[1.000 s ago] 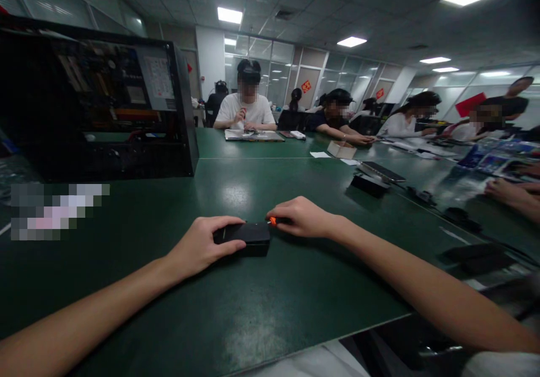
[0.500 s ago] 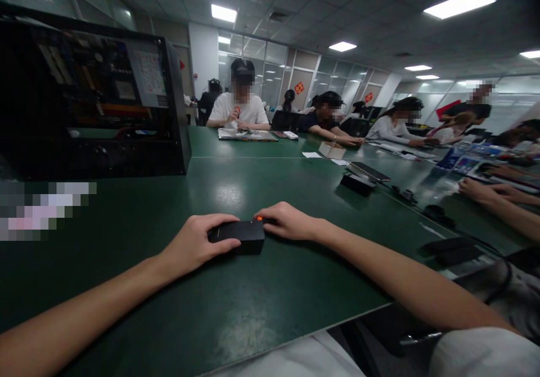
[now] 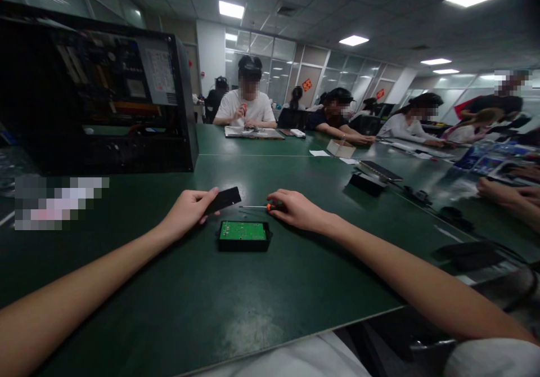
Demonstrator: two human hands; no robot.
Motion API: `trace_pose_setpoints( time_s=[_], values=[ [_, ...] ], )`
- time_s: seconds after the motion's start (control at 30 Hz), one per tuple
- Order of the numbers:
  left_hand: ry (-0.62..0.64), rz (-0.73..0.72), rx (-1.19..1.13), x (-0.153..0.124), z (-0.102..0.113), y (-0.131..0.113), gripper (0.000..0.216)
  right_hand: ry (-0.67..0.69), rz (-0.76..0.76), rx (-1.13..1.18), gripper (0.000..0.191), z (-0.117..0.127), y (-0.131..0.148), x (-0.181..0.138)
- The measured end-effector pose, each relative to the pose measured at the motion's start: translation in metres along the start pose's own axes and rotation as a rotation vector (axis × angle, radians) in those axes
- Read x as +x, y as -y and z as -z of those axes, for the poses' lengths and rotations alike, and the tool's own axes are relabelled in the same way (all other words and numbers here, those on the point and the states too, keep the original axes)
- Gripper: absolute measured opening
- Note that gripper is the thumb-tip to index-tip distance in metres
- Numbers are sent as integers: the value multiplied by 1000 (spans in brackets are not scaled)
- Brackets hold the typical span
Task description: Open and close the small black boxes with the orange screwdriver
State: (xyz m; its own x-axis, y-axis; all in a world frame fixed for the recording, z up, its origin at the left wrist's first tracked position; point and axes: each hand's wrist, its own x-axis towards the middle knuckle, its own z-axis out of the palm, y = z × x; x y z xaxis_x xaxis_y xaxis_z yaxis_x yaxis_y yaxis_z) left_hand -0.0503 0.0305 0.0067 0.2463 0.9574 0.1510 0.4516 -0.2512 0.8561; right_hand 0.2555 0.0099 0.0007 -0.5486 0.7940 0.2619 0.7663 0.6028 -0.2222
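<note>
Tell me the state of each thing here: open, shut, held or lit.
Black rectangular box: uncovered, resting on the flat green table.
Green rectangular circuit board: exposed inside the box.
Flat black rectangular cover: off the box, held in the left hand.
Metal screwdriver with partly orange handle: held in the right hand.
Large black computer case: upright, side open, insides showing.
Rectangular white ceiling lights: lit.

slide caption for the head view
Left hand holds black cover, right hand screwdriver; green circuit board in open box.
</note>
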Motion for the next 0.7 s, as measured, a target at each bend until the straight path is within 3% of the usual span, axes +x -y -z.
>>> trace_pose_setpoints(
  time_s=[0.07, 0.23, 0.43, 0.6, 0.7],
  values=[
    [46, -28, 55, 2, 3, 0, 51, -5, 0, 9, 33, -2, 4, -1],
    [101, -255, 279, 0, 2, 4, 39, 22, 30, -25, 33, -1, 14, -4],
    [108, -343, 365, -3, 0, 7, 36, -40, 102, 30, 35, 4, 28, -6],
    [111, -415, 394, -7, -1, 4, 28, -65, 260, 202, 54, 3, 42, -10],
    [73, -429, 368, -9, -2, 3, 25, -49, 261, 189, 70, -2, 55, -11]
  ],
)
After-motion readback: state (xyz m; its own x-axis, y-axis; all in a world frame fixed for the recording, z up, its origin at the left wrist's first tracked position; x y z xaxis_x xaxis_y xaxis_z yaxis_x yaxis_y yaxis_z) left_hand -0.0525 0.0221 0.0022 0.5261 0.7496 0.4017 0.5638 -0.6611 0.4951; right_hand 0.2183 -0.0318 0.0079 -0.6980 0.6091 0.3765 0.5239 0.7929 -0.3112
